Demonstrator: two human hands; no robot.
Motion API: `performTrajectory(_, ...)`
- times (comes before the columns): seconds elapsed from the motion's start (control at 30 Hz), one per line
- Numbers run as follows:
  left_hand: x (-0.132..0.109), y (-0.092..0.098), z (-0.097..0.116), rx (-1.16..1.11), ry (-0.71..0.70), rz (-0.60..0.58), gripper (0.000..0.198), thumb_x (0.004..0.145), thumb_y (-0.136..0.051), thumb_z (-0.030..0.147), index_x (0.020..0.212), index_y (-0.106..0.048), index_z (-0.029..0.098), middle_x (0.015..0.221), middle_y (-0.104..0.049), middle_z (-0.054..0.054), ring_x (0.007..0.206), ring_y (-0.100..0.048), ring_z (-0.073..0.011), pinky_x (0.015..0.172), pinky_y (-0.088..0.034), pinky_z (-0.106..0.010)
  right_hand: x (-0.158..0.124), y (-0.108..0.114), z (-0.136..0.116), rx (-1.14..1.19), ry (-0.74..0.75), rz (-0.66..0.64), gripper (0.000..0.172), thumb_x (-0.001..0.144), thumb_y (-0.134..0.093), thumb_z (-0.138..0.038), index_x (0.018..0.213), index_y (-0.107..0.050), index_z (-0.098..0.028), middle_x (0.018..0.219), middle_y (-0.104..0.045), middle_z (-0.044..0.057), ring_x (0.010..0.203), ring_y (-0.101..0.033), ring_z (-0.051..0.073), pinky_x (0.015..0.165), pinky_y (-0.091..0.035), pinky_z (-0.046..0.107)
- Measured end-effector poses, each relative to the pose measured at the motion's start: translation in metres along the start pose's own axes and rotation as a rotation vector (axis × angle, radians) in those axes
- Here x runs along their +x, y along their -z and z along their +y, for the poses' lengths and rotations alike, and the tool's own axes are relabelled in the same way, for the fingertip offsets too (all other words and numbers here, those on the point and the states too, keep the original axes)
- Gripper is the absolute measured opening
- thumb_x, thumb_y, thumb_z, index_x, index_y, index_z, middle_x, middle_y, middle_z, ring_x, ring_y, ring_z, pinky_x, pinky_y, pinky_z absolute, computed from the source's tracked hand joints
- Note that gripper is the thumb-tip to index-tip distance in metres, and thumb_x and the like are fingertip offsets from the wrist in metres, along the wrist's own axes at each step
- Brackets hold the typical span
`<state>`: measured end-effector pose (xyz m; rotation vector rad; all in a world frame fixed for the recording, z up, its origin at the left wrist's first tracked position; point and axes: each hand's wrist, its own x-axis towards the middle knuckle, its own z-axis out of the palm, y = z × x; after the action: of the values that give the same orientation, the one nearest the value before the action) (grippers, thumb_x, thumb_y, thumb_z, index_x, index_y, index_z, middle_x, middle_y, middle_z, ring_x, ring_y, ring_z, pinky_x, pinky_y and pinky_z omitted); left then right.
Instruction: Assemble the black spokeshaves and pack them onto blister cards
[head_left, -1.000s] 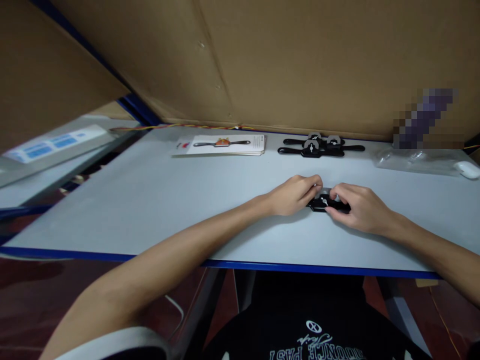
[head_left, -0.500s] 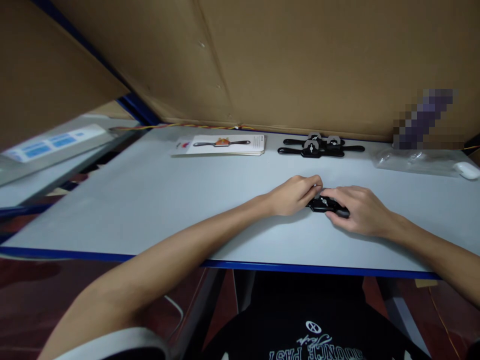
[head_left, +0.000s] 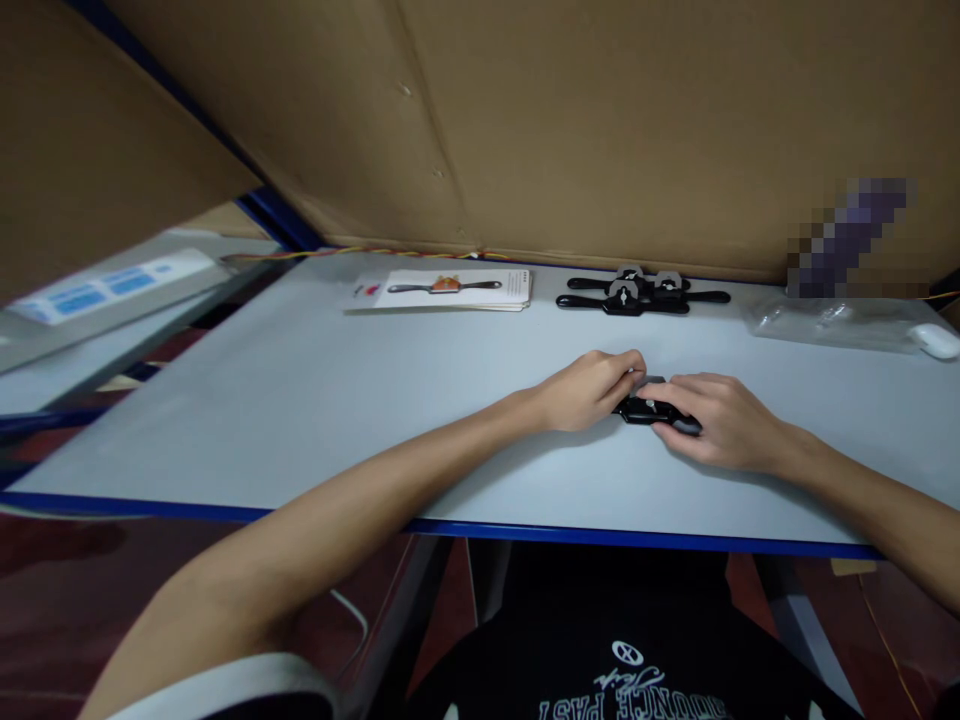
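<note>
A small black tool [head_left: 637,408] with two handles lies on the grey table [head_left: 375,400] between my hands. My left hand [head_left: 589,390] is curled shut on its left end. Fingers of my right hand [head_left: 720,420] cover its middle and right end and press on it. Most of the tool is hidden under the two hands.
Two more black tools [head_left: 634,293] of the same kind lie at the back of the table. A stack of printed cards [head_left: 446,290] lies to their left. A clear plastic bag [head_left: 832,322] and a white object [head_left: 934,341] lie at the right. Cardboard walls rise behind.
The fingers of my right hand have slid left over the middle of the black tool and now cover more of it. My left hand has stayed in place.
</note>
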<state>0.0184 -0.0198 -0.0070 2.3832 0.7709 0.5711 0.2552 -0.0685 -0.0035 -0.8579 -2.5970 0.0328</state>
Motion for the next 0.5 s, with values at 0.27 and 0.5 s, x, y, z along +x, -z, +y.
performTrajectory(0.27, 0.0001, -0.0002, -0.0005, 0.025, -0.009, 0.007, 0.024, 0.104, -0.034, 0.028, 0.093, -0.053, 0.020, 0.068, -0.054, 0.002, 0.060, -0.049, -0.0137, 0.063, -0.040, -0.027, 0.0023, 0.0017, -0.0005, 0.052, -0.013, 0.031, 0.011, 0.094, -0.057, -0.026, 0.098, -0.064, -0.019, 0.075, -0.063, 0.000, 0.059, -0.048, 0.014, 0.059, -0.039, 0.030)
performTrajectory(0.5, 0.0006, -0.0004, -0.0012, 0.028, -0.011, 0.006, 0.022, 0.104, -0.035, 0.026, 0.091, -0.052, 0.020, 0.069, -0.055, 0.001, 0.060, -0.050, -0.0138, 0.064, -0.041, -0.028, -0.0006, -0.0014, 0.0044, 0.045, 0.108, 0.008, 0.022, 0.104, -0.053, -0.025, 0.115, -0.071, -0.020, 0.082, -0.068, 0.002, 0.068, -0.058, 0.016, 0.069, -0.046, 0.033)
